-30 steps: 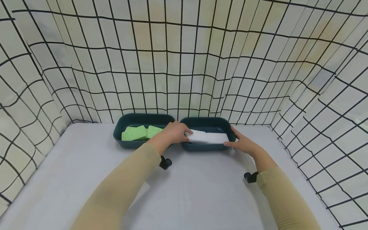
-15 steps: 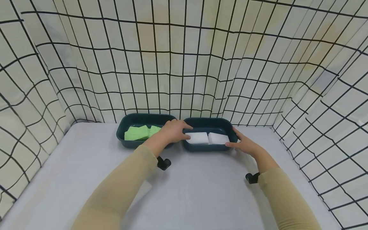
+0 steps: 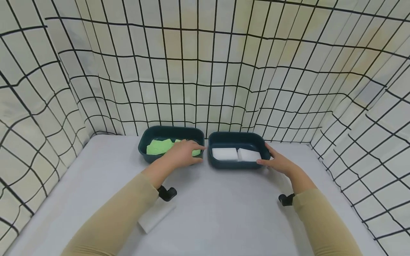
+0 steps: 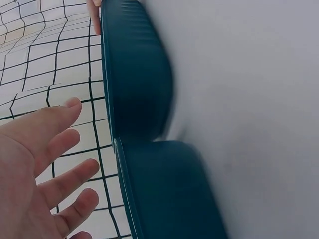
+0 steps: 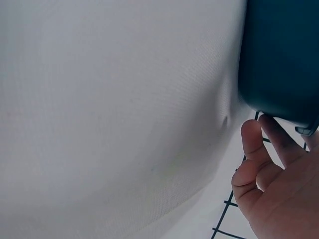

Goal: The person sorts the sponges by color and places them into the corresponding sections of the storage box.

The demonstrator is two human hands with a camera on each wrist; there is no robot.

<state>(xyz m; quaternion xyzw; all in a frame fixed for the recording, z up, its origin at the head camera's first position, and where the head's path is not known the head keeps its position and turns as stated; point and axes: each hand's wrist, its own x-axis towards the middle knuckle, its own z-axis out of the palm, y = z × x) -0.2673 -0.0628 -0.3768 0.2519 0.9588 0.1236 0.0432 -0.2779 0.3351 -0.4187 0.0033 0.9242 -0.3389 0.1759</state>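
Observation:
A dark teal tray (image 3: 238,165) holds two white foam-like blocks (image 3: 225,154) lying side by side. My right hand (image 3: 278,163) holds its right end, the thumb at the front rim and fingers around the far corner; fingertips touch the end wall in the right wrist view. Left of it stands a matching tray (image 3: 173,128) with green sponge-like blocks (image 3: 159,146), partly hidden by my left hand (image 3: 182,154). That hand hovers over the tray's front right part. In the left wrist view its fingers (image 4: 70,181) are spread and hold nothing.
A flat white piece (image 3: 156,216) lies on the white table (image 3: 224,213) beside the left sleeve. Black grid netting (image 3: 205,71) over pale cloth rises behind the trays and along both sides.
My left hand has let go of the white blocks and moved left, out of the right tray to above the green blocks. The white blocks lie lower and evenly. The right hand keeps its place.

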